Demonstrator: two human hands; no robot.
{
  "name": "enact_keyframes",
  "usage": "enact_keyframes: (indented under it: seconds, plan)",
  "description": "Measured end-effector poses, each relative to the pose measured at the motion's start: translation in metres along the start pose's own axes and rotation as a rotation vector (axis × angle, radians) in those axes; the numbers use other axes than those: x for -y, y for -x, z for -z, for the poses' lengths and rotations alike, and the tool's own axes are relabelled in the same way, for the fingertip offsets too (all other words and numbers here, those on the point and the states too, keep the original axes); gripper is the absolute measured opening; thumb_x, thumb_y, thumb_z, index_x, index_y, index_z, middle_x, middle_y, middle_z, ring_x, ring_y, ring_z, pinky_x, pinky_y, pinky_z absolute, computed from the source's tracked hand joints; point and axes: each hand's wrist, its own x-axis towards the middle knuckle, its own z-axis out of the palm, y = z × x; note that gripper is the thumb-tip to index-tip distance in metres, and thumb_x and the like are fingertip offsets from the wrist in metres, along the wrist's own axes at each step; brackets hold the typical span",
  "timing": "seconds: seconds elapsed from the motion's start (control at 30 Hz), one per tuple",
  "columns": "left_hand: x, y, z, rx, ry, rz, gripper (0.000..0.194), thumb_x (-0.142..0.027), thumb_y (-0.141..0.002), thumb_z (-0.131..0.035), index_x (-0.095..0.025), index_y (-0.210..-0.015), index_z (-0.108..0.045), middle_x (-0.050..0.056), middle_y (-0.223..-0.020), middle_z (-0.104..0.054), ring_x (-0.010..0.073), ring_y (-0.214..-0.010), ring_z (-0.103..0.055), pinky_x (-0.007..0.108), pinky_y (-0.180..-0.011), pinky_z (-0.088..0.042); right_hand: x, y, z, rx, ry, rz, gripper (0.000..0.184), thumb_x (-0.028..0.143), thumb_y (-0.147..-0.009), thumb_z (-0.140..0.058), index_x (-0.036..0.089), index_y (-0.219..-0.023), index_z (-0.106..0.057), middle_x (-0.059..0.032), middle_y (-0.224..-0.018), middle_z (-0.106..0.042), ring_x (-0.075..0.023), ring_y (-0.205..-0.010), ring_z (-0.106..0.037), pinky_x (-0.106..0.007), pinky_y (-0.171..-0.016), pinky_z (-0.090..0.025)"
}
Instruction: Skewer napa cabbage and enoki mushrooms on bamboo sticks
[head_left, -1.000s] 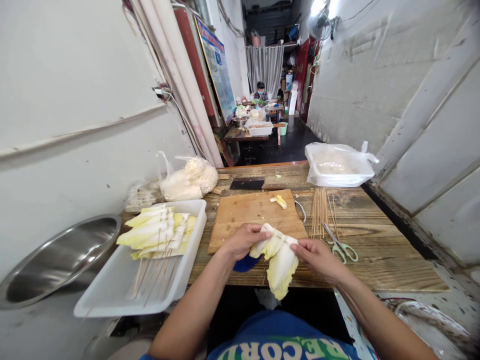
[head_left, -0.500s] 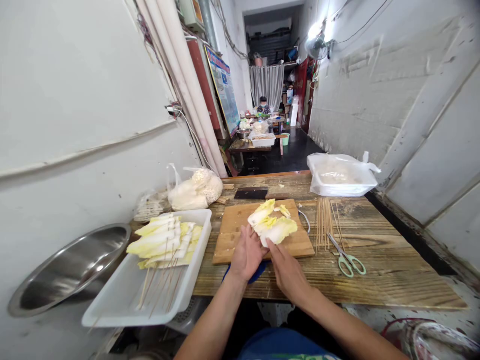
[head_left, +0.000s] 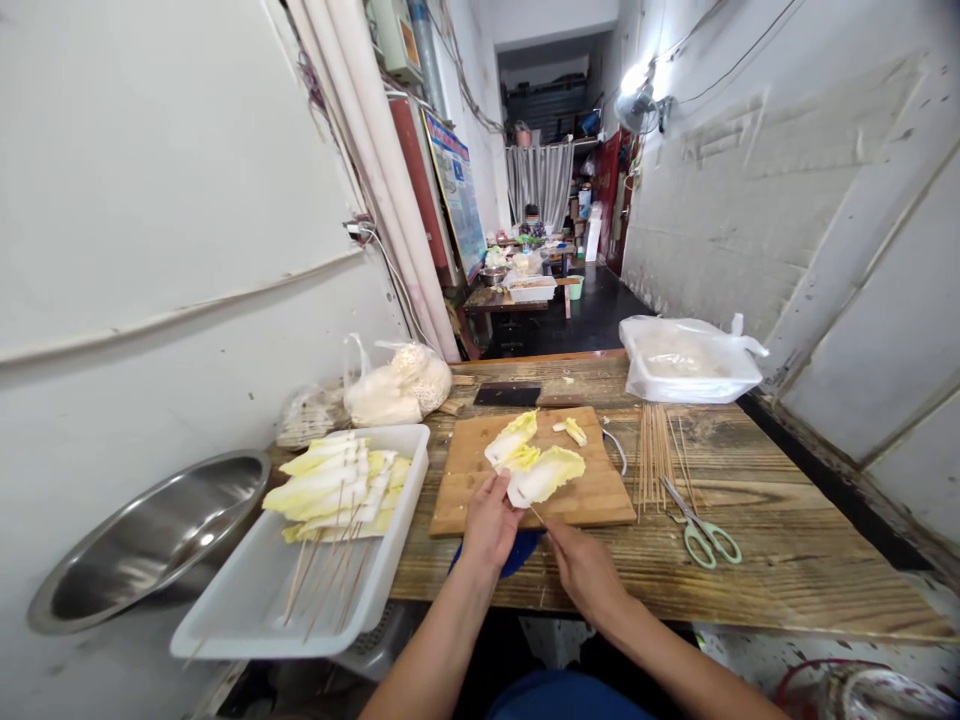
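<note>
Yellow-white cabbage leaves [head_left: 551, 476] are pinched at their pale stem end by my left hand [head_left: 491, 522], just over the front of the wooden cutting board [head_left: 457, 490]. My right hand [head_left: 589, 572] is closed on a thin bamboo skewer [head_left: 537, 515], whose far end reaches the base of the nearest leaf. Another leaf [head_left: 513, 438] leans up behind, close to my left fingers; whether it is on the skewer I cannot tell. A small leaf piece [head_left: 572, 431] lies on the board. To the left, a white tray [head_left: 247, 600] holds skewered leaves [head_left: 330, 485].
Loose skewers [head_left: 654, 455] and green-handled scissors [head_left: 709, 540] lie right of the board. Behind it is a cleaver [head_left: 508, 394]. A bagged white tray [head_left: 686, 365] stands back right, a plastic bag [head_left: 401, 385] back left. A steel bowl [head_left: 150, 540] sits far left.
My left fingers have closed on the leaf's stem end. My right hand has drawn back from the leaf toward me, and the skewer between them now shows. The view has shifted slightly.
</note>
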Motion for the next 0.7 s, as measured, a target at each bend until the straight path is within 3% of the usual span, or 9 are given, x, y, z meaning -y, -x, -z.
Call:
enact_keyframes:
  seconds: [0.17, 0.4, 0.57, 0.7]
  plan:
    - [0.013, -0.02, 0.007, -0.127, -0.031, 0.127, 0.018, -0.013, -0.086, -0.054, -0.012, -0.102, -0.061, 0.011, -0.089, -0.072, 0.0188, -0.073, -0.069, 0.033, -0.071, -0.056, -0.003, -0.005, -0.002, 0.126, 0.101, -0.105, 0.036, 0.013, -0.092, -0.032, 0.016, -0.109, -0.064, -0.0113, -0.1, -0.071, -0.0244, -0.091, -0.066, -0.027, -0.073, -0.045]
    - [0.026, -0.035, 0.013, -0.223, -0.058, 0.195, 0.027, -0.013, -0.088, -0.05, -0.012, -0.114, -0.058, 0.01, -0.088, -0.072, 0.0173, -0.069, -0.069, 0.031, -0.067, -0.056, -0.005, -0.009, -0.013, 0.17, 0.129, -0.161, 0.032, 0.007, -0.089, -0.034, 0.013, -0.1, -0.064, -0.0125, -0.093, -0.071, -0.023, -0.085, -0.067, -0.025, -0.068, -0.04]
    - [0.027, -0.036, 0.012, -0.234, -0.078, 0.2, 0.026, -0.014, -0.089, -0.05, -0.013, -0.114, -0.057, 0.008, -0.084, -0.072, 0.0155, -0.064, -0.067, 0.028, -0.064, -0.056, -0.003, -0.013, -0.014, 0.165, 0.138, -0.182, 0.031, 0.008, -0.089, -0.035, 0.012, -0.09, -0.065, -0.0146, -0.085, -0.071, -0.024, -0.08, -0.067, -0.027, -0.066, -0.04]
    - [0.016, -0.034, 0.013, -0.174, -0.082, 0.239, 0.022, -0.023, -0.09, -0.051, -0.01, -0.105, -0.06, 0.01, -0.082, -0.071, 0.0183, -0.068, -0.069, 0.033, -0.067, -0.057, -0.006, -0.014, -0.01, 0.143, 0.12, -0.164, 0.032, 0.012, -0.092, -0.034, 0.012, -0.089, -0.066, -0.0146, -0.086, -0.071, -0.0243, -0.081, -0.067, -0.027, -0.066, -0.041]
